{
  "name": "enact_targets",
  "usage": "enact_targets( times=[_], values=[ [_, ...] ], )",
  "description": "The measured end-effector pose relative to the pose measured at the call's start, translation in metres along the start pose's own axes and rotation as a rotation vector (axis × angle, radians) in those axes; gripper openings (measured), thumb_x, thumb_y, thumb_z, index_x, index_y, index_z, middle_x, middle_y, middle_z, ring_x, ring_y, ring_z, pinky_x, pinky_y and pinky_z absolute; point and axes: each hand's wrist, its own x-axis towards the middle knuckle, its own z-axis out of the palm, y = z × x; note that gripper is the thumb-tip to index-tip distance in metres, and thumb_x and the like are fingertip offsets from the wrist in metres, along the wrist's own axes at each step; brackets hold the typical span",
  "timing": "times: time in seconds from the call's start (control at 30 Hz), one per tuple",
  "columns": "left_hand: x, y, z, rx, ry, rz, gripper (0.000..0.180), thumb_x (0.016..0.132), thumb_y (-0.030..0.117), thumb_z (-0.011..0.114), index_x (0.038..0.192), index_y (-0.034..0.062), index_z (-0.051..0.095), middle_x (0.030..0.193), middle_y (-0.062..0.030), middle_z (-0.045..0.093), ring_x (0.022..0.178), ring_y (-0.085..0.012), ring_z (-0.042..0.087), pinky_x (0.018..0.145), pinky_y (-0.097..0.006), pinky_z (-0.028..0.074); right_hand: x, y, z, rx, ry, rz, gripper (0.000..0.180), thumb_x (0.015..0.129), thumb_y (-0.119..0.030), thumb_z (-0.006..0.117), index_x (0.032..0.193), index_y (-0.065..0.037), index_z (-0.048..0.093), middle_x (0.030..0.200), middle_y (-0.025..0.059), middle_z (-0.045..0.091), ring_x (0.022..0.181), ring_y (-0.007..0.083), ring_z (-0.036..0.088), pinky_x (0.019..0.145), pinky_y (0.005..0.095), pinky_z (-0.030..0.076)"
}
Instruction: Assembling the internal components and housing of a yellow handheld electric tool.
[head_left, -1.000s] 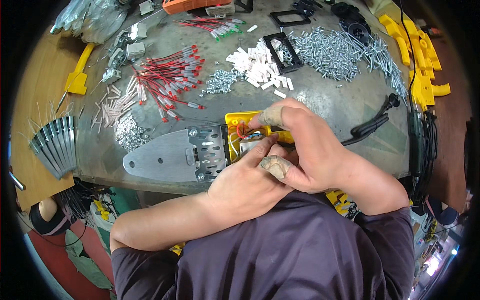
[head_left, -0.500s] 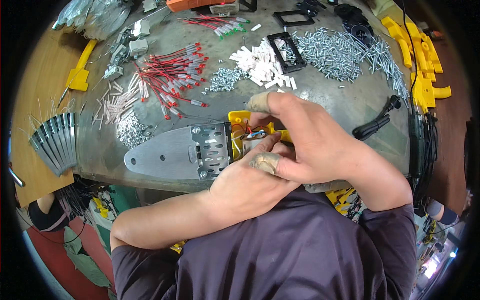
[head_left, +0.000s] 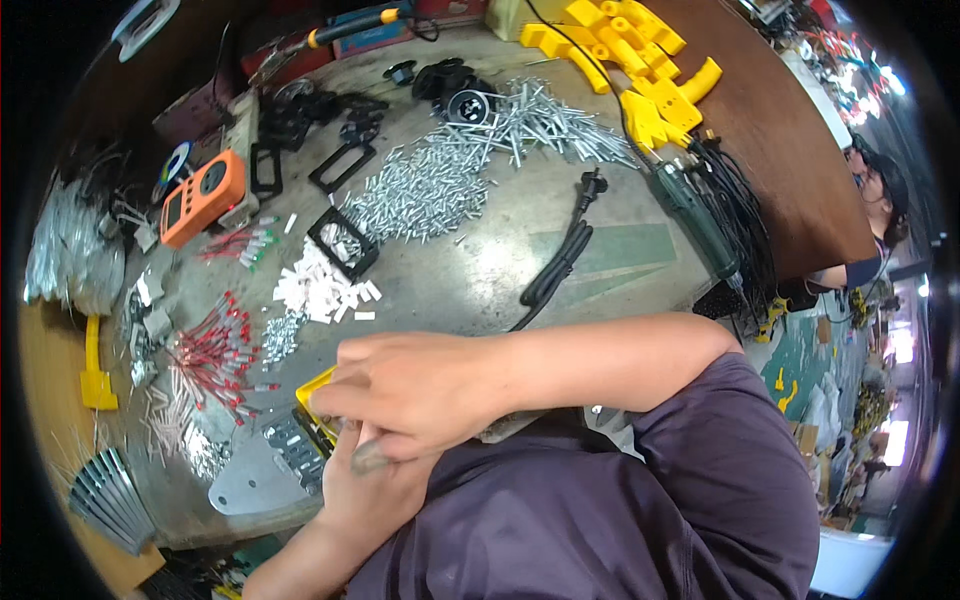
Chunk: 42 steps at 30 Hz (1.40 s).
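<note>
A flat grey metal plate (head_left: 262,478) with a rounded tip and a slotted bracket (head_left: 292,445) lies at the table's near edge. A yellow plastic housing (head_left: 318,385) is joined to its right end and mostly covered by my hands. My right hand (head_left: 415,390) lies over the housing with its fingers curled down onto it; its thumb wears a greyish finger cover. Under it, my left hand (head_left: 375,495) reaches up from below and closes on the housing's near side. The left fingertips and the wires inside the housing are hidden.
Left of my hands are red-capped wire leads (head_left: 215,355), pale tubes (head_left: 165,420) and nuts (head_left: 205,455). Beyond sit white pieces (head_left: 318,285), screws (head_left: 415,190) and an orange meter (head_left: 203,198). A coiled black cord (head_left: 560,265), green electric screwdriver (head_left: 695,220) and yellow housings (head_left: 640,60) lie rightward.
The view has swung to the right, so the table's things appear further left. My right hand has closed down over the housing, covering the wires that showed before. A person is now visible at far right.
</note>
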Motion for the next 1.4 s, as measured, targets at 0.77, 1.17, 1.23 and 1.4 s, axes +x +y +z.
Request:
enact_targets(
  times=[0.77, 1.17, 1.23, 1.4],
  values=[
    [-0.001, 0.0, 0.006, 0.03, 0.033, 0.011, 0.025, 0.083, 0.021, 0.052, 0.106, 0.0161, 0.06, 0.132, -0.0024, 0.054, 0.103, -0.03, 0.054, 0.101, -0.04, 0.042, -0.213, 0.04, -0.217, -0.944, 1.21, 0.393, 0.025, 0.088, -0.009, 0.066, 0.112, -0.001, 0.065, 0.104, 0.0124, 0.065, 0.084, 0.0178, 0.063, 0.075, 0.0308, 0.053],
    [0.0, 0.002, 0.007, 0.033, 0.037, 0.007, 0.024, 0.085, 0.025, 0.05, 0.106, 0.016, 0.06, 0.134, -0.002, 0.052, 0.105, -0.0289, 0.052, 0.103, -0.039, 0.04, -0.087, -0.034, -0.021, 0.63, -0.33, 0.155, 0.036, 0.078, -0.016, 0.066, 0.11, -0.001, 0.065, 0.11, 0.0153, 0.06, 0.095, 0.0287, 0.061, 0.078, 0.0365, 0.048],
    [-0.001, 0.002, 0.008, 0.039, 0.054, 0.011, 0.025, 0.085, 0.024, 0.049, 0.106, 0.0159, 0.06, 0.134, -0.0021, 0.053, 0.104, -0.0281, 0.052, 0.103, -0.039, 0.039, -0.094, -0.025, -0.026, 0.64, -0.281, 0.254, 0.032, 0.08, -0.02, 0.065, 0.105, 0.0, 0.065, 0.105, 0.0158, 0.061, 0.089, 0.0273, 0.063, 0.074, 0.0378, 0.049],
    [0.0, 0.004, 0.005, 0.065, 0.055, -0.023, 0.023, 0.081, 0.022, 0.052, 0.102, 0.0177, 0.062, 0.129, 0.0002, 0.057, 0.101, -0.0266, 0.053, 0.099, -0.036, 0.041, -0.086, -0.001, -0.025, 0.785, 0.71, 0.347, 0.045, 0.095, -0.043, 0.05, 0.112, -0.002, 0.047, 0.079, 0.0058, 0.046, 0.066, 0.0128, 0.044, 0.059, 0.0291, 0.041]
  ],
)
